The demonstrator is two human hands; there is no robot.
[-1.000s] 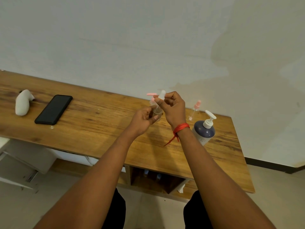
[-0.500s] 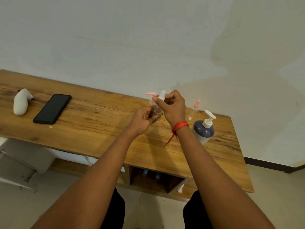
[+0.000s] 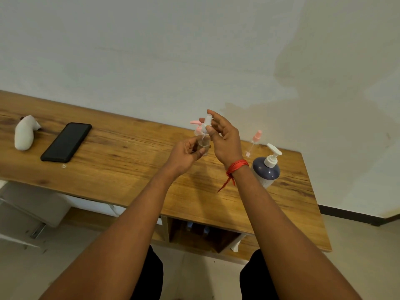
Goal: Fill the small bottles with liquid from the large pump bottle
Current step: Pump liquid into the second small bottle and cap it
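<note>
My left hand [image 3: 187, 153] grips a small clear bottle [image 3: 203, 146] held up above the wooden table [image 3: 121, 169]. My right hand [image 3: 224, 138] pinches that bottle's white pump cap [image 3: 207, 124] between thumb and fingertips, the other fingers spread loosely. Just behind the hands a second small bottle with a pink pump top [image 3: 197, 125] is partly hidden. A thin clear spray bottle with a pink cap [image 3: 254, 142] stands further right. The large dark blue pump bottle [image 3: 266, 169] with a white pump stands right of my right wrist.
A black phone [image 3: 67, 141] lies flat on the table's left part, with a white rounded object [image 3: 25, 133] beyond it at the far left. The table's right end is near the large bottle. An open shelf compartment [image 3: 203, 234] sits under the table.
My right hand's fingers have loosened and spread while still pinching the white cap, which sits slightly higher over the bottle. The left hand holds the bottle in about the same place.
</note>
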